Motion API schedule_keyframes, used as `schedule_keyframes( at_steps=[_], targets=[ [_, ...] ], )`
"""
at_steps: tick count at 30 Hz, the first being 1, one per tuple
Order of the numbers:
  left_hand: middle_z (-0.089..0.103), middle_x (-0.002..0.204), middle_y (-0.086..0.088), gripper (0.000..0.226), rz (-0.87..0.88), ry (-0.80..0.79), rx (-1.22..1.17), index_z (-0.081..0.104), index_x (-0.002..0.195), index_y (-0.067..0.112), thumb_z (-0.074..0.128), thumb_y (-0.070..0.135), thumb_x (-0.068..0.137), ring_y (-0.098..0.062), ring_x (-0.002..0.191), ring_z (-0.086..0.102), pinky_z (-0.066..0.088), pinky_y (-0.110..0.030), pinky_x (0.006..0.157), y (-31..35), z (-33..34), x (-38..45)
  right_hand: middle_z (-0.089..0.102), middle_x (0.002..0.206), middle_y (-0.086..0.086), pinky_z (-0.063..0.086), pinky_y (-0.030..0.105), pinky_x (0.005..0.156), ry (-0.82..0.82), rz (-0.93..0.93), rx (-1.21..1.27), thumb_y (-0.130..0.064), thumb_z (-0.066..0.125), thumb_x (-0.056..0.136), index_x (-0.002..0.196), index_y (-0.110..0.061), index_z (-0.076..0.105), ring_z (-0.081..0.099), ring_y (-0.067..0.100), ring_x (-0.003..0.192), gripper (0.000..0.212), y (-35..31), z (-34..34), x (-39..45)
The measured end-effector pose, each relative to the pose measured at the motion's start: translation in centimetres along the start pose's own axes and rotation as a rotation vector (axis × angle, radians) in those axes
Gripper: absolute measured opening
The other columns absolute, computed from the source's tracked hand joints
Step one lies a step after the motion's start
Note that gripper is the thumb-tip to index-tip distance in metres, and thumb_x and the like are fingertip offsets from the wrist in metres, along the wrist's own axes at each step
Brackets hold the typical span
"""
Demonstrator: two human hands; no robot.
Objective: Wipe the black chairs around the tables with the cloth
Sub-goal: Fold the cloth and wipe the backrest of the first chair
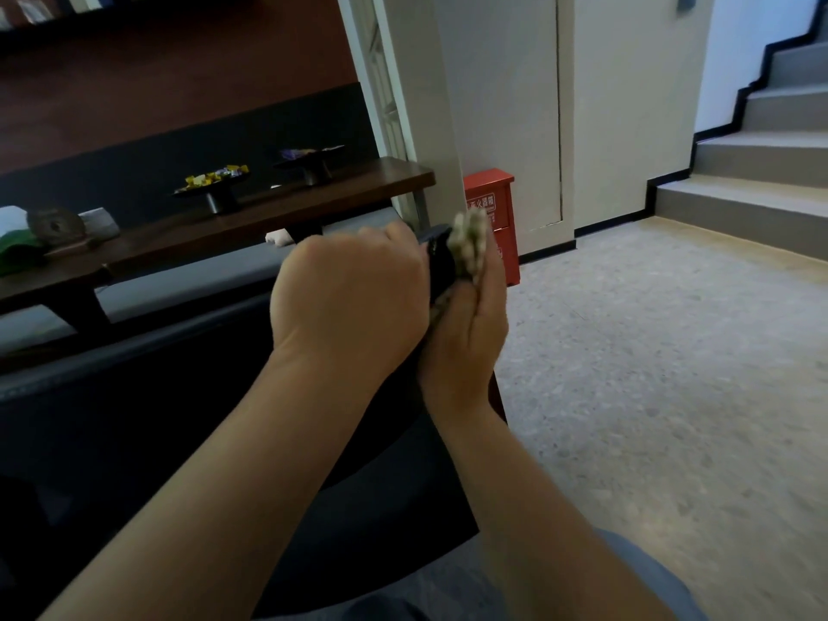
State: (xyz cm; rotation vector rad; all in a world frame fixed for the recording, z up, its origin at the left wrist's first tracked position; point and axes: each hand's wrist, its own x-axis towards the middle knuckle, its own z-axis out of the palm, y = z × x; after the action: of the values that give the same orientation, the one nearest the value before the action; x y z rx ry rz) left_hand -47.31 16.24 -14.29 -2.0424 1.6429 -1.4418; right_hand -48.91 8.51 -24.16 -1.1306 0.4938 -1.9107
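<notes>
The cloth (470, 244), pale and blurred, is bunched against the top end of the black chair (188, 423), right of the left hand and above the right palm. The right hand (466, 338) presses it to the chair edge with fingers stretched upward along it. The left hand (354, 302) is curled round the same chair edge just beside the cloth, knuckles up. The chair back stretches down and left beneath both forearms. Behind stands a wooden table (269, 217) with candy dishes (215, 183); a red box (497, 217) sits near the wall, stairs (761, 163) at right.
</notes>
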Motion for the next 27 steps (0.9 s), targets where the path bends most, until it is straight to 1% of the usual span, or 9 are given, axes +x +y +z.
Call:
schedule_keyframes(
  at_steps=[3, 6, 10, 13, 16, 20, 22, 24, 27],
  targets=[
    [0.037, 0.066, 0.001, 0.037, 0.014, -0.041, -0.017, 0.049, 0.097, 0.016, 0.018, 0.034, 0.104, -0.012, 0.046, 0.023, 0.011, -0.028, 0.044, -0.1, -0.5, -0.2, 0.052, 0.137, 0.014, 0.042, 0.038, 0.106, -0.069, -0.185, -0.104, -0.006, 0.035, 0.098, 0.135, -0.015, 0.045, 0.047, 0.018, 0.129, 0.040, -1.2, 1.1, 1.6],
    [0.048, 0.069, 0.004, 0.036, -0.059, -0.108, -0.155, 0.049, 0.094, 0.021, 0.022, 0.044, 0.100, -0.012, 0.051, 0.039, 0.022, -0.026, 0.047, -1.4, -0.2, -0.7, 0.047, 0.140, 0.020, 0.034, 0.051, 0.111, -0.151, -0.322, -0.211, -0.009, 0.034, 0.100, 0.133, 0.006, 0.047, 0.038, 0.032, 0.136, 0.038, 0.2, 0.3, 0.9],
    [0.046, 0.051, 0.001, 0.064, -0.179, -0.079, -0.252, 0.050, 0.069, 0.020, 0.010, 0.066, 0.089, -0.017, 0.043, 0.046, 0.046, -0.031, 0.053, -4.8, 0.2, -2.9, 0.038, 0.147, 0.019, 0.026, 0.043, 0.116, -0.172, -0.236, -0.246, -0.007, 0.029, 0.093, 0.141, 0.006, 0.037, 0.029, 0.027, 0.142, 0.050, 2.8, -1.3, -1.3],
    [0.042, 0.046, 0.001, 0.064, -0.141, -0.006, -0.288, 0.045, 0.065, 0.018, 0.014, 0.063, 0.098, -0.016, 0.037, 0.039, 0.040, -0.028, 0.047, -5.2, 0.4, -3.9, 0.034, 0.151, 0.011, 0.017, 0.028, 0.119, -0.177, -0.051, -0.265, -0.004, 0.029, 0.094, 0.144, 0.001, 0.033, 0.024, 0.017, 0.144, 0.051, 4.3, -2.6, -3.3],
    [0.042, 0.046, 0.000, 0.060, -0.129, 0.041, -0.293, 0.044, 0.065, 0.015, 0.016, 0.059, 0.096, -0.015, 0.035, 0.033, 0.032, -0.025, 0.045, -4.9, 0.7, -4.0, 0.035, 0.151, 0.006, 0.018, 0.028, 0.119, -0.160, 0.049, -0.200, 0.002, 0.031, 0.096, 0.145, -0.002, 0.034, 0.022, 0.005, 0.142, 0.049, 3.4, -2.9, -3.0],
    [0.046, 0.051, -0.003, 0.063, -0.149, 0.062, -0.299, 0.047, 0.068, 0.013, 0.016, 0.061, 0.096, -0.021, 0.038, 0.041, 0.042, -0.033, 0.047, -4.9, 1.3, -4.2, 0.038, 0.147, 0.012, 0.025, 0.030, 0.117, -0.164, -0.248, -0.168, -0.012, 0.030, 0.099, 0.141, 0.005, 0.037, 0.029, 0.018, 0.142, 0.046, -0.9, -0.1, -0.9],
    [0.045, 0.050, -0.005, 0.059, -0.153, 0.093, -0.271, 0.044, 0.065, 0.013, 0.023, 0.057, 0.098, -0.022, 0.037, 0.037, 0.034, -0.029, 0.045, -4.8, 1.1, -4.3, 0.041, 0.145, 0.019, 0.029, 0.042, 0.116, -0.171, -0.346, -0.198, -0.018, 0.032, 0.100, 0.137, 0.008, 0.040, 0.032, 0.028, 0.140, 0.046, -1.9, 1.3, -0.6],
    [0.045, 0.050, -0.006, 0.055, -0.150, 0.094, -0.273, 0.041, 0.064, 0.014, 0.029, 0.054, 0.101, -0.021, 0.037, 0.036, 0.027, -0.026, 0.046, -4.8, 0.7, -4.4, 0.040, 0.144, 0.022, 0.029, 0.047, 0.115, -0.163, -0.391, -0.238, -0.024, 0.031, 0.102, 0.136, 0.011, 0.040, 0.032, 0.032, 0.140, 0.049, -1.6, 1.4, -1.0],
    [0.045, 0.051, -0.005, 0.053, -0.150, 0.088, -0.292, 0.039, 0.064, 0.015, 0.030, 0.054, 0.099, -0.020, 0.037, 0.035, 0.025, -0.026, 0.046, -4.8, 0.7, -4.5, 0.031, 0.149, 0.020, 0.023, 0.044, 0.118, -0.154, -0.316, -0.294, -0.003, 0.036, 0.099, 0.140, 0.011, 0.032, 0.023, 0.027, 0.143, 0.044, 1.3, -0.4, -3.3]
  ],
)
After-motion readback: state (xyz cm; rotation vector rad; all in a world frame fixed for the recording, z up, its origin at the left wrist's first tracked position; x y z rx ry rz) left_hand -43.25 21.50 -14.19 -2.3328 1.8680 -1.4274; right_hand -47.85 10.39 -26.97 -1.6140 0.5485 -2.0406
